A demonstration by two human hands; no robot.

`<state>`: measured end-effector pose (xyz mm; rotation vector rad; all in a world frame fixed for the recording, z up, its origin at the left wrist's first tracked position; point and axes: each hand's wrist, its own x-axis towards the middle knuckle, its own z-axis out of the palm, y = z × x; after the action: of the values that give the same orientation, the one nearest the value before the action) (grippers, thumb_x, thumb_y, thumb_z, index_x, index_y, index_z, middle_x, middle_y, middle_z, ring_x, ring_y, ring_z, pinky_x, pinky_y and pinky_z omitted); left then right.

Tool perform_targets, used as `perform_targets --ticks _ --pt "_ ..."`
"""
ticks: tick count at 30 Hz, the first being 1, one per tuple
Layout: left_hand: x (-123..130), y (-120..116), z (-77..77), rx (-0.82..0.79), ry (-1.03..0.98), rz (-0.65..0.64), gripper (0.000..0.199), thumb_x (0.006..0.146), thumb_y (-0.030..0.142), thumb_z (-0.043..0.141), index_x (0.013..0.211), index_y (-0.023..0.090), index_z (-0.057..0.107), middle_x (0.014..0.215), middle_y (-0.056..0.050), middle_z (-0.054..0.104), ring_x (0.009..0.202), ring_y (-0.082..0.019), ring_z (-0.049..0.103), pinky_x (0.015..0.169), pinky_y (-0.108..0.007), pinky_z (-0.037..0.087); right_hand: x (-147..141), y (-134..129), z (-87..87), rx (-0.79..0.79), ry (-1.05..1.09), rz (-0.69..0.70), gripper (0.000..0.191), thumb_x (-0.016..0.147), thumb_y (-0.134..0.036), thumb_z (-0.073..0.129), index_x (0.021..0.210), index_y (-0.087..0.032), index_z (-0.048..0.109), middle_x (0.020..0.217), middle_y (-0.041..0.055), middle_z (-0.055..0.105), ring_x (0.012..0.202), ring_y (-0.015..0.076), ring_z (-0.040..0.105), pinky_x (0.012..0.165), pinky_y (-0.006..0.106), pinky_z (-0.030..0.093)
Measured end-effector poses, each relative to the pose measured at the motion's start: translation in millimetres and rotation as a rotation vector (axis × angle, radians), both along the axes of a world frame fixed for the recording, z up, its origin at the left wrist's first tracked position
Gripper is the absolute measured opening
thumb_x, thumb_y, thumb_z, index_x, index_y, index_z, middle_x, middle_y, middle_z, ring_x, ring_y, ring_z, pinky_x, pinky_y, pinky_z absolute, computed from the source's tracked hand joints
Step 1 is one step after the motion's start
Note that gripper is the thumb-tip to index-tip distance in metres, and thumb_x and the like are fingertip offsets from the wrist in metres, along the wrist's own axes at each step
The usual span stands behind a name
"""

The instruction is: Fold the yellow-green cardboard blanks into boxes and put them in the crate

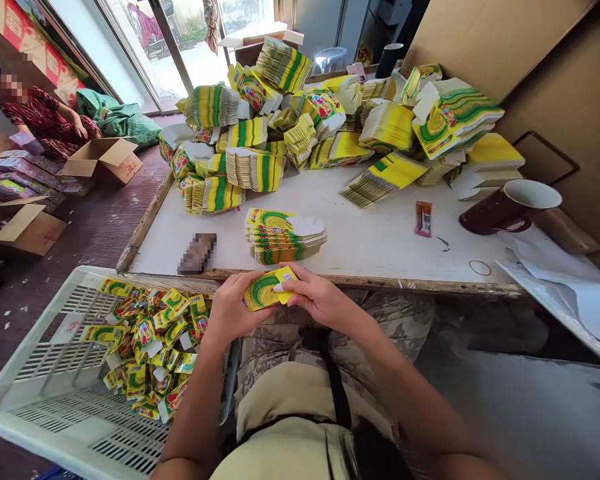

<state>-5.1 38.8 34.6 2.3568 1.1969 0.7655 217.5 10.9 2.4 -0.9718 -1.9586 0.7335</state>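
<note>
A small yellow and green carton (pixel 266 291) is held between my two hands, over my lap at the table's front edge. My left hand (pixel 234 308) grips its left end, fingers along the top side and thumb below. At the right end, the fingers of my right hand (pixel 313 293) pinch the carton near its white and yellow flaps. Just beyond my hands, a fanned stack of flat cartons (pixel 280 237) lies on the white table (pixel 370 240). To the left below, a pale plastic crate (pixel 55 387) holds many folded cartons (pixel 153 333).
Bundles of flat cartons (pixel 260 167) are heaped across the table's back. A dark red mug (pixel 500 210), a small sachet (pixel 423 219) and a blurred dark object (pixel 197 253) lie nearer. A person (pixel 45 120) sits far left beside open boxes (pixel 103 160).
</note>
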Motion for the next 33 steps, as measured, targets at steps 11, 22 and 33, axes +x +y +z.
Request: perform_targets --ticks 11,22,33 --pt "-6.0 -12.2 1.3 0.023 0.114 0.140 0.050 0.074 0.032 0.073 0.120 0.021 0.056 0.112 -0.007 0.068 0.102 -0.024 0.064 0.090 -0.036 0.050 -44.1 -6.6 -8.8 -0.110 0.171 -0.229 0.068 0.089 -0.036 0.065 0.145 -0.019 0.032 0.145 0.0192 0.048 0.133 0.0287 0.049 0.109 0.046 0.042" --pt "-131.7 -13.7 4.4 -0.126 0.334 0.487 0.071 0.076 0.066 0.061 0.125 0.014 0.059 0.126 -0.017 0.065 0.121 -0.035 0.058 0.104 -0.050 0.042 -8.1 102.5 22.4 -0.098 -0.351 -0.596 0.038 0.086 -0.018 0.064 0.123 -0.011 0.056 0.116 0.0189 0.066 0.110 0.0331 0.058 0.095 0.048 0.047" --pt "-15.4 -4.6 -24.2 -0.636 -0.232 -0.046 0.046 0.080 0.044 0.072 0.119 0.021 0.063 0.110 -0.009 0.073 0.101 -0.024 0.069 0.091 -0.039 0.054 -7.9 101.8 8.6 -0.010 -0.303 -0.597 0.035 0.080 -0.012 0.064 0.113 -0.017 0.053 0.108 0.0137 0.062 0.100 0.0294 0.057 0.088 0.042 0.047"
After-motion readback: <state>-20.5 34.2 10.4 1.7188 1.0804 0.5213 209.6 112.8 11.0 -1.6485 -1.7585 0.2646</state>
